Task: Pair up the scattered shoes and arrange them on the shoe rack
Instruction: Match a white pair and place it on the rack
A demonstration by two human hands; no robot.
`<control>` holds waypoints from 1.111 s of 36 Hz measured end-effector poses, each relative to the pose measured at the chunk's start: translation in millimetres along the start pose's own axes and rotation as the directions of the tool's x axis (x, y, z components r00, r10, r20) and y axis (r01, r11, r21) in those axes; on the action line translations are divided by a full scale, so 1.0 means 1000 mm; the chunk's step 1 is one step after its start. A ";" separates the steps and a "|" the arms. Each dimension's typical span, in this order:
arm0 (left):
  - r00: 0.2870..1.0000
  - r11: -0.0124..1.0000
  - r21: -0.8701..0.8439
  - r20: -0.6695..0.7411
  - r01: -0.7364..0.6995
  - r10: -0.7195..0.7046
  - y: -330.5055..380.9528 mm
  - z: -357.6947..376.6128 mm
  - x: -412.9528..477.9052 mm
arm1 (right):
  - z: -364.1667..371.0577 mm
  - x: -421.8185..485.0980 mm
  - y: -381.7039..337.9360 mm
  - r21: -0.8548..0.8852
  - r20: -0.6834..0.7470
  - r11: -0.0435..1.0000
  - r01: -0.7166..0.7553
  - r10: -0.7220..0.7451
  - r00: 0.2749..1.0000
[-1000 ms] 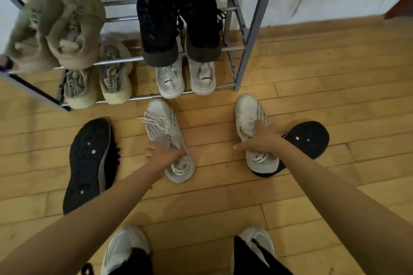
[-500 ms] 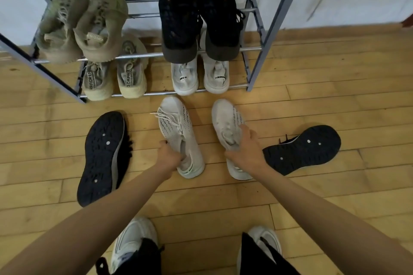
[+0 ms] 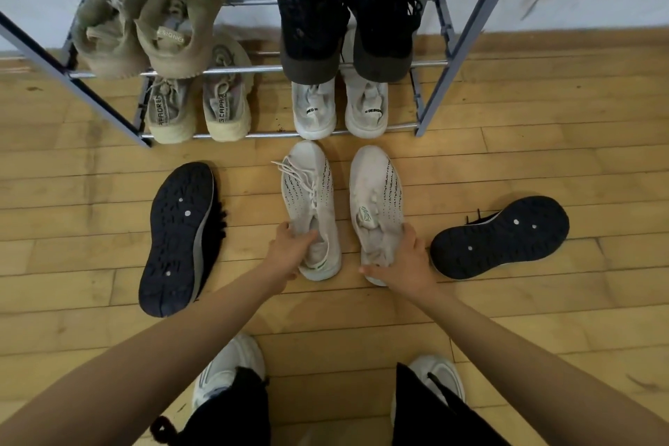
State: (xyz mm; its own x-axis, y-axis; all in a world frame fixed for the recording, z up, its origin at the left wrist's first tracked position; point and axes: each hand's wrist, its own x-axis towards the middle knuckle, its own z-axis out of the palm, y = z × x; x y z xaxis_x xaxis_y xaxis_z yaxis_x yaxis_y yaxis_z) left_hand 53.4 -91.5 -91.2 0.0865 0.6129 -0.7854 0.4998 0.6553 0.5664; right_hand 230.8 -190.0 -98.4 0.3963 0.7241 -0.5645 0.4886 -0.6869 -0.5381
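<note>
Two white knit sneakers stand side by side on the wooden floor, toes toward the metal shoe rack (image 3: 467,36). My left hand (image 3: 289,253) grips the heel collar of the left white sneaker (image 3: 307,192). My right hand (image 3: 405,261) grips the heel of the right white sneaker (image 3: 376,192). A black shoe (image 3: 177,239) lies sole-up to the left. Its match, another black shoe (image 3: 499,237), lies sole-up to the right, close to my right hand.
The rack holds olive sneakers (image 3: 144,11) and black sneakers (image 3: 344,11) on the middle shelf, beige sneakers (image 3: 199,101) and white sneakers (image 3: 340,105) on the bottom one. My own feet in white shoes (image 3: 231,369) stand at the near edge. A white wall runs behind.
My right hand has slid the right white sneaker leftward off the black shoe, beside the left one. Both hands have shifted back to the heels and now grip them.
</note>
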 end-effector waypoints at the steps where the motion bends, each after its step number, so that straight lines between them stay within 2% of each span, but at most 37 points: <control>1: 0.999 0.999 -0.033 0.010 0.043 -0.042 -0.002 0.002 -0.002 | 0.001 0.000 0.001 -0.009 0.002 1.000 -0.004 0.004 1.000; 6: 0.993 0.988 -0.097 -0.006 0.119 -0.120 -0.006 0.007 -0.005 | 0.001 0.001 0.003 0.001 0.049 0.999 -0.044 0.044 0.998; 13: 0.994 0.983 0.175 -0.109 0.048 -0.029 -0.015 0.021 -0.001 | 0.001 -0.002 0.001 0.051 -0.002 0.999 -0.008 0.008 1.000; 15: 0.993 0.989 0.121 -0.094 0.079 -0.068 -0.016 0.020 0.000 | 0.001 -0.003 0.000 0.017 0.015 0.999 -0.030 0.030 0.999; 19: 0.987 0.981 -0.104 0.027 0.162 -0.160 -0.014 0.011 0.001 | -0.005 0.000 -0.003 -0.073 0.048 0.984 -0.165 0.169 0.985; 26: 0.991 0.990 -0.048 -0.022 0.133 -0.134 -0.007 -0.001 -0.009 | -0.008 -0.002 -0.013 -0.081 0.045 0.974 -0.210 0.214 0.976; 34: 0.983 0.970 -0.163 0.041 0.182 -0.177 -0.002 -0.004 -0.020 | -0.009 -0.018 -0.018 0.193 0.027 0.972 -0.133 0.130 0.991; 40: 0.991 0.962 -0.251 0.104 0.106 -0.082 0.016 -0.015 -0.039 | -0.032 -0.025 -0.035 0.395 0.109 0.909 -0.130 0.094 0.990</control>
State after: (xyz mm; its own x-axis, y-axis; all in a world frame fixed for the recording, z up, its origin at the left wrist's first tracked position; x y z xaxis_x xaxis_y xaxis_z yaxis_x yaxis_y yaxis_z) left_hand 44.9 -98.6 -47.4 0.1339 0.5077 -0.8510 0.2739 0.8064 0.5242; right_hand 228.3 -182.1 -45.3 0.3536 0.6450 -0.6774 0.0853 -0.7434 -0.6634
